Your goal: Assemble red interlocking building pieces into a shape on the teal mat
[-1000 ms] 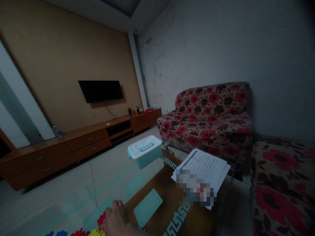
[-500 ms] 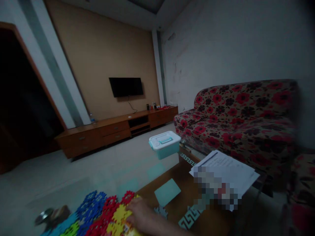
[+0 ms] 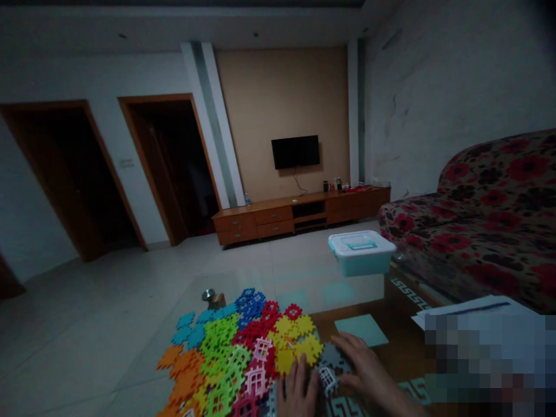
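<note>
While palm-down against the near edge of the interlocking plastic pieces (image 3: pixel 256 341) on the counter (image 3: pixel 324 320), left hand (image 3: pixel 297 388) and right hand (image 3: pixel 360 362) lie open, fingers spread, no grip showing.

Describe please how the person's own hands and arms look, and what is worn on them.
The left hand and the right hand are bare, without gloves. The right forearm shows no sleeve in view. The lower edge of the view cuts off the left forearm, so its clothing cannot be told. No cables or markings show.

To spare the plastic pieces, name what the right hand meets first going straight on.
The grey plastic piece at the right hand's fingertips, though depth is unclear.
</note>
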`<action>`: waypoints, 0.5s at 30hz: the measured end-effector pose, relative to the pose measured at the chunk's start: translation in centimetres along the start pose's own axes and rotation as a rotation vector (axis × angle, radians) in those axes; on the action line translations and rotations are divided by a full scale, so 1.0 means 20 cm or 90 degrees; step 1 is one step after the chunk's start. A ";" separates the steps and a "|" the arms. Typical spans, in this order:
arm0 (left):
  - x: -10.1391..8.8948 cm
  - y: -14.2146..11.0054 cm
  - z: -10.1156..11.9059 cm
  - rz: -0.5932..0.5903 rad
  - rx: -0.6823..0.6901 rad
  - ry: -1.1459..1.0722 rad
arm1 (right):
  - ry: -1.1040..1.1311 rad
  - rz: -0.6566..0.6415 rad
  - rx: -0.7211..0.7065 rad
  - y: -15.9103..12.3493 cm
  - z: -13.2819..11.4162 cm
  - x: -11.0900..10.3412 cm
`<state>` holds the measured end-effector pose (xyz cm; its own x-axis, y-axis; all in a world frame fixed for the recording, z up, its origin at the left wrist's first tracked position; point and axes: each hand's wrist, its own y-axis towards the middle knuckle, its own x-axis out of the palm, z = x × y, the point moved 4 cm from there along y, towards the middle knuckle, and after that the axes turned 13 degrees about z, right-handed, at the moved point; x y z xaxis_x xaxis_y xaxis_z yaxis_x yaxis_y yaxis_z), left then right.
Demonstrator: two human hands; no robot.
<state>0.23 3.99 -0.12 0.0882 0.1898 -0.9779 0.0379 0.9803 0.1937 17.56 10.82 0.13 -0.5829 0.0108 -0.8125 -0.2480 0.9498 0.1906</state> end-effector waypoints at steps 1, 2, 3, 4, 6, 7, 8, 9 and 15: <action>0.02 0.00 0.00 -0.012 0.000 -0.024 | -0.009 0.004 -0.018 0.00 -0.04 0.02; 0.04 0.01 -0.01 -0.011 -0.008 -0.037 | -0.022 0.005 -0.033 0.00 -0.07 0.03; 0.05 0.02 -0.02 0.002 -0.019 -0.039 | -0.037 0.002 -0.045 0.00 -0.10 0.04; 0.05 0.03 -0.05 0.023 -0.035 -0.030 | -0.054 -0.003 -0.054 0.00 -0.12 0.05; 0.04 0.04 -0.10 0.071 -0.068 -0.005 | -0.083 -0.004 -0.063 -0.01 -0.14 0.06; 0.02 0.04 -0.13 0.087 -0.080 0.002 | -0.093 0.003 -0.063 -0.02 -0.15 0.06; 0.01 0.04 -0.14 0.096 -0.086 0.005 | -0.100 0.012 -0.062 -0.03 -0.15 0.06; -0.01 0.03 -0.15 0.098 -0.090 0.004 | -0.107 0.021 -0.058 -0.03 -0.15 0.05; -0.05 -0.12 -0.19 0.057 -0.029 -0.037 | -0.131 0.051 -0.032 -0.04 -0.10 0.07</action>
<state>-3.72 1.70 0.08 0.1462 0.2752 -0.9502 -0.0175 0.9611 0.2757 15.39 9.55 -0.05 -0.4339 0.1536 -0.8878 -0.2479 0.9270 0.2816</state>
